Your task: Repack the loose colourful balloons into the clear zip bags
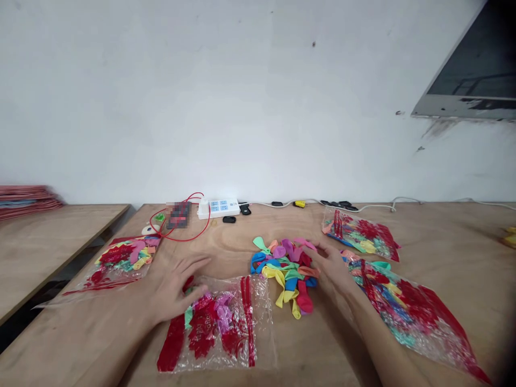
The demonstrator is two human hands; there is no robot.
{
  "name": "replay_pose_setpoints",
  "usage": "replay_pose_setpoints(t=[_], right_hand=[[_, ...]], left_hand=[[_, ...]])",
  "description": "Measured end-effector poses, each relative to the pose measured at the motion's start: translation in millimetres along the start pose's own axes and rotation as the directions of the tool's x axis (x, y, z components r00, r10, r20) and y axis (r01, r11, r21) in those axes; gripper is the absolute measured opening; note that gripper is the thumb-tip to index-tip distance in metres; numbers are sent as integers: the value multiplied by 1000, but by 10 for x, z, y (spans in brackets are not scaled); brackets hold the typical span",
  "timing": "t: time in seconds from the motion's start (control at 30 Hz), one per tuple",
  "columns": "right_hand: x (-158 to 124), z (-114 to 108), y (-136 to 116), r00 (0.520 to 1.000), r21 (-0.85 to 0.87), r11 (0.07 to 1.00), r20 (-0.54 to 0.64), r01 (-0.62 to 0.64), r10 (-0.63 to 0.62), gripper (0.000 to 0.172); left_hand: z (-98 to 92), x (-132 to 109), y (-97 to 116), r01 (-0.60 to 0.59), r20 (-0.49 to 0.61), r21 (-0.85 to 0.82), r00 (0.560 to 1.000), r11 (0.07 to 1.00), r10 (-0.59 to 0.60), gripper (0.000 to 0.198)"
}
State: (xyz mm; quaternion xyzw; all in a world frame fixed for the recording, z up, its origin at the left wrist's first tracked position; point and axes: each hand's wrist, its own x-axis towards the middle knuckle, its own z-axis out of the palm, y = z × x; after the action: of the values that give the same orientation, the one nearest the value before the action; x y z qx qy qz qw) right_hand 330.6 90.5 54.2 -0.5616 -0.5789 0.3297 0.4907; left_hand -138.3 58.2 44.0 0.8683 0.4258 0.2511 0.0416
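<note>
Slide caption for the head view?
Left hand rests on a clear printed bag of balloons; right hand touches a loose pile of uninflated balloons on a wooden table.

You can read no words or numbers here. The red printing (202,329) on the plastic bag (260,301) is too blurred for you, and the small box (178,215) beside the power strip (218,207) is pixelated.

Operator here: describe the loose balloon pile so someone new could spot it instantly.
On the wooden workbench, find the white power strip by the wall, then look toward the person. The heap of uninflated balloons lies mid-bench, touched by the right hand. Unlike the balloons in the clear red-printed bags around it, these lie loose.
</note>
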Motion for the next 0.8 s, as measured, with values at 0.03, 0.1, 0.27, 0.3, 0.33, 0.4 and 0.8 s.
replay_pose_setpoints(t=[0.03, 0.1, 0.27, 0.3, 0.33, 0.4, 0.8], right_hand=[[-23, 17, -54, 999, 99, 994, -3, -47, 47, 45], [-70, 68, -143, 992, 281, 951, 12, -126, 128, 44], [-191, 267, -285, 958, 463, 839, 149, -288, 247, 44], [-221, 313, -305, 954, 448, 844, 182, -296, 238, 44], [-254, 360, -326, 950, 424, 855, 220, -299, 223, 44], [-327, 453, -368, 926, 359, 879, 319, -314, 201, 42], [-778, 983, -592, 827, -43, 998, 559, -51, 67, 12]], left_hand=[[-8, 6, 87, -47, 20, -23, 999, 999, 48, 67], [13, 9, 234, -107, 89, -52, 990, 993, 112, 92], [194, -15, 387, -127, 190, -126, 970, 984, 150, 106], [223, -17, 396, -119, 191, -141, 971, 983, 145, 94], [245, -16, 404, -112, 190, -153, 972, 982, 140, 81], [264, -9, 422, -100, 177, -170, 976, 980, 130, 58], [249, 11, 530, -79, -36, -262, 997, 962, 72, 35]])
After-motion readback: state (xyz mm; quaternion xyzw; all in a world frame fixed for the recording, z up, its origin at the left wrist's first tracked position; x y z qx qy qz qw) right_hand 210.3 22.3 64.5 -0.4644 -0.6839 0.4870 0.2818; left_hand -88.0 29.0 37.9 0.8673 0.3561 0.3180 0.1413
